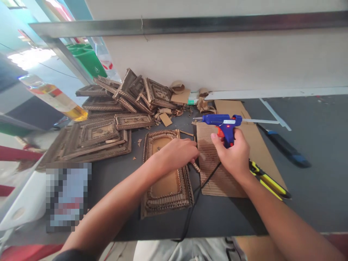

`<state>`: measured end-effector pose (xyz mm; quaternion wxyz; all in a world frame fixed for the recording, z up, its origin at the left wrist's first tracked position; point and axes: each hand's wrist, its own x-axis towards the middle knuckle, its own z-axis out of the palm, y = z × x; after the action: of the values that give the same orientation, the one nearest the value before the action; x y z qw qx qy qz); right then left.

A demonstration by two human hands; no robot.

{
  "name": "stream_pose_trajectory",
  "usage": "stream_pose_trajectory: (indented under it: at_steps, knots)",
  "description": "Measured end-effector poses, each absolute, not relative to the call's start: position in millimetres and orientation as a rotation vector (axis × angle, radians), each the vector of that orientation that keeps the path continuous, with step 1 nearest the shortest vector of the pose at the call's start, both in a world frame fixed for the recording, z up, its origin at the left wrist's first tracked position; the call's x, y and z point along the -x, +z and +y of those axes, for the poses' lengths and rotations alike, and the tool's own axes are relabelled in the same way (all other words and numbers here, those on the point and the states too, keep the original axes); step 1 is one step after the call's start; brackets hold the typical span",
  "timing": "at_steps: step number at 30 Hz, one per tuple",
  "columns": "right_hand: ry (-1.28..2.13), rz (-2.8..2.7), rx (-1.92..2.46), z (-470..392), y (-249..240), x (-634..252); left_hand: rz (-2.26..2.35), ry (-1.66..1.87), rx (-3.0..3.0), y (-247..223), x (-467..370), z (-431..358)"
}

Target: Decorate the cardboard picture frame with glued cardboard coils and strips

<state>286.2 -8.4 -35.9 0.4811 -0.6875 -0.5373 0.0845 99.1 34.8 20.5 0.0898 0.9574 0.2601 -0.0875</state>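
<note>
My right hand (pixel 234 150) grips a blue hot glue gun (pixel 223 121) with an orange trigger and a lit red light; its nozzle points left. Beneath my left hand (pixel 181 150) lies a rectangular cardboard frame (pixel 170 200) with layered corrugated borders and a smooth inner panel. The fingers of that hand are pinched together at the frame's right side, on a small corrugated cardboard strip (pixel 195 166), partly hidden by them. Right of the frame is a ribbed cardboard sheet (pixel 214 177), under the glue gun and its black cord (pixel 187 217).
Stacked cardboard frames (pixel 95 130) fill the back left, with scraps (pixel 205 105) beside them. A yellow-black cutter-like tool (pixel 269 181) and a black-blue knife-like tool (pixel 288 148) lie right, near white glue sticks (pixel 276 116). A bottle (pixel 54 96) stands left, above a blurred-out device (pixel 69 195).
</note>
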Motion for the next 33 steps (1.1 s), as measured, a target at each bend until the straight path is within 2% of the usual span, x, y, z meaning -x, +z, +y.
stream_pose_trajectory:
  at_steps: [4, 13, 20, 29, 33]
  knots:
    - [0.209, -1.322, 1.717, -8.9, -35.5, -288.0, 0.805, -0.256, -2.8, 34.3, -91.7, 40.6]
    - [0.355, -1.414, 1.753, -12.7, -32.8, -285.9, 1.059, 0.054, -2.526, 67.8, -45.9, 53.2]
    - [0.425, -1.411, 1.814, -12.1, -33.3, -282.5, 1.192, 0.061, -2.43, 78.7, -34.7, 55.6]
    - [0.384, -1.404, 1.799, -11.0, -37.7, -283.8, 0.655, -0.222, -2.692, 32.2, -89.7, 36.8]
    - [0.383, -1.405, 1.776, -11.3, -37.5, -282.4, 0.788, -0.184, -2.873, 14.0, -95.7, 35.9]
